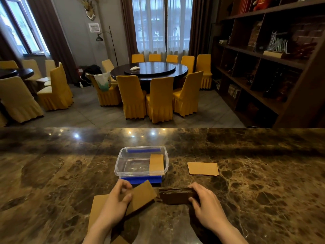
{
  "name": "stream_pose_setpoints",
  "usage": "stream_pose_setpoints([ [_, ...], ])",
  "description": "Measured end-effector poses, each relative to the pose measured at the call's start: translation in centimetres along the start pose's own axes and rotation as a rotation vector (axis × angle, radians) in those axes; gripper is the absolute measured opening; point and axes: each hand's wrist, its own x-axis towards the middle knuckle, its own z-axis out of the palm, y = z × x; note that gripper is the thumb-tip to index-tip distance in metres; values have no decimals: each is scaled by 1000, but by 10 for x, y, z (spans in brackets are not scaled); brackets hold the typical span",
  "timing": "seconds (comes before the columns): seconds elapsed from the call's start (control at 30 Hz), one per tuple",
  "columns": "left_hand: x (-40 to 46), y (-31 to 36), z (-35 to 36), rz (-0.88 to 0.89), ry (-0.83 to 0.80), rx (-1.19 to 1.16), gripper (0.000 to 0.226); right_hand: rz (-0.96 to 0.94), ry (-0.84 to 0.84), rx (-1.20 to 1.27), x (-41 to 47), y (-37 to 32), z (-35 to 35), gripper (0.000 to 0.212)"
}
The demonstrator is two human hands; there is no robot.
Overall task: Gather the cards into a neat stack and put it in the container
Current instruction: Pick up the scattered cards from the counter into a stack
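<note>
A clear plastic container [121, 166] with blue clips stands on the marble counter, and one brown card [156, 164] leans inside against its right wall. My left hand [116, 203] grips a tilted brown card [142, 196], lifted just in front of the container. Another card [96, 208] lies flat under my left wrist. My right hand [205, 205] holds a stack of cards [175, 196] standing on edge on the counter. A further card [203, 169] lies flat to the right of the container.
The marble counter [52, 173] stretches wide to both sides, its far edge just behind the container. Beyond it are a round dining table with yellow chairs [160, 99] and a dark shelf unit [263, 59] at the right.
</note>
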Motion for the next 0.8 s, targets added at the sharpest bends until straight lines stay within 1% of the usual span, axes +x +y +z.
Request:
stream_pose_setpoints([
  [0.07, 2, 6, 1, -44, 43, -136, 33, -8, -8, -4, 0, -1, -1, 25],
  [0.13, 3, 12, 2, -121, 30, -334, 46, -19, -21, -9, 0, -2, -2, 25],
  [0.17, 4, 14, 3, -157, 21, -423, 49, -24, -30, -7, 0, -2, -3, 25],
  [0.23, 6, 15, 9, -225, -1, -573, 43, -31, -47, 9, 1, -2, -4, 25],
  [0.33, 11, 14, 20, -264, -4, -708, 24, -36, -82, 34, 2, -4, -8, 24],
  [0.43, 16, 13, 26, -226, 103, -825, 16, -34, -102, 47, 2, -4, -11, 22],
  [0.5, 19, 13, 28, -212, 236, -846, 19, -32, -109, 63, 2, -3, -13, 22],
  [0.57, 19, 13, 32, -212, 303, -787, 31, -18, -120, 89, 2, -3, -13, 24],
  [0.63, 18, 15, 39, -172, 284, -681, 50, 2, -146, 108, 3, -3, -10, 23],
  [0.67, 16, 17, 43, -144, 255, -640, 60, 14, -167, 118, 4, -4, -8, 22],
  [0.7, 14, 19, 49, -120, 212, -607, 66, 26, -187, 129, 5, -5, -7, 22],
  [0.73, 13, 20, 54, -98, 163, -576, 63, 36, -200, 143, 6, -7, -5, 22],
  [0.8, 11, 22, 65, -81, 70, -531, 37, 65, -202, 169, 8, -10, -3, 25],
])
